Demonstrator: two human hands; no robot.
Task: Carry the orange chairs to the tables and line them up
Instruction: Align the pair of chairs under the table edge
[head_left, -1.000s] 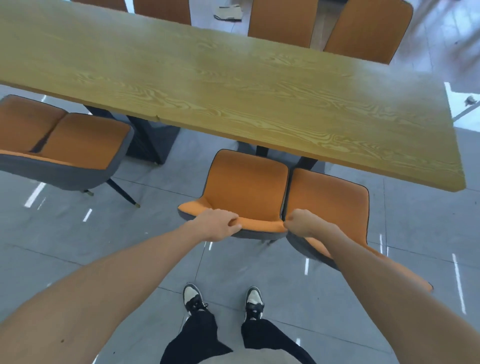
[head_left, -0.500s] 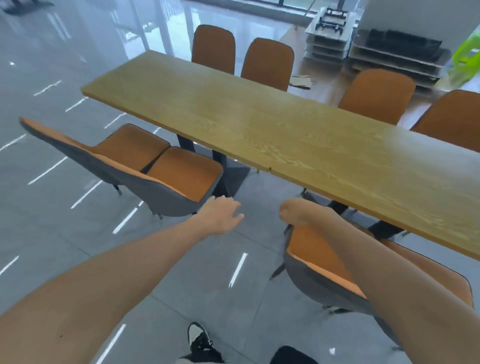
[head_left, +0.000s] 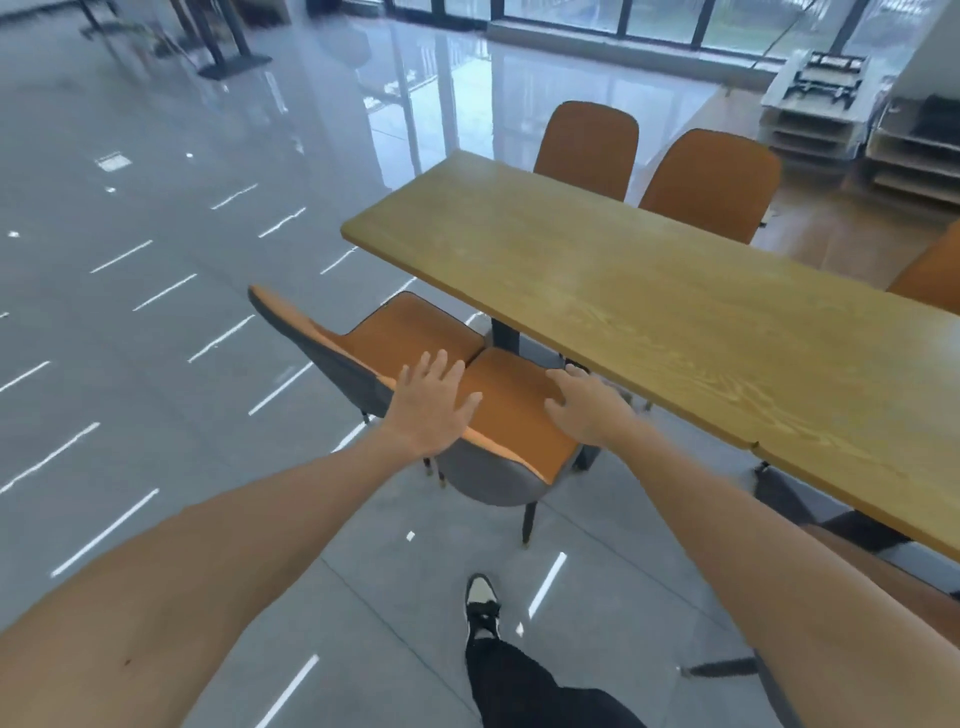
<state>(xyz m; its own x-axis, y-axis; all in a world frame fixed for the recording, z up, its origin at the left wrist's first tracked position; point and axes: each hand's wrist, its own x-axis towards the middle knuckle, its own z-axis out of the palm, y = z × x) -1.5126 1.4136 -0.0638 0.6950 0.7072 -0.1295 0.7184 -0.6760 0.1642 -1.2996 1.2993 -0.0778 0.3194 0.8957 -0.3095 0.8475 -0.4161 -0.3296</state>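
Both hands, the left hand (head_left: 428, 402) and the right hand (head_left: 582, 408), reach fingers spread over the nearer orange chair (head_left: 511, 410) beside the table (head_left: 649, 312), apparently aligning it; next, grip its backrest edge.

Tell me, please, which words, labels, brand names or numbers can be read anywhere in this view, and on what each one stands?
None: no readable text shows in this view.
The wooden table top carries only wood grain.
The orange chairs show no tag or logo.
The shoe shows no legible mark.
The stacked trays by the window are too blurred for any label to be made out.
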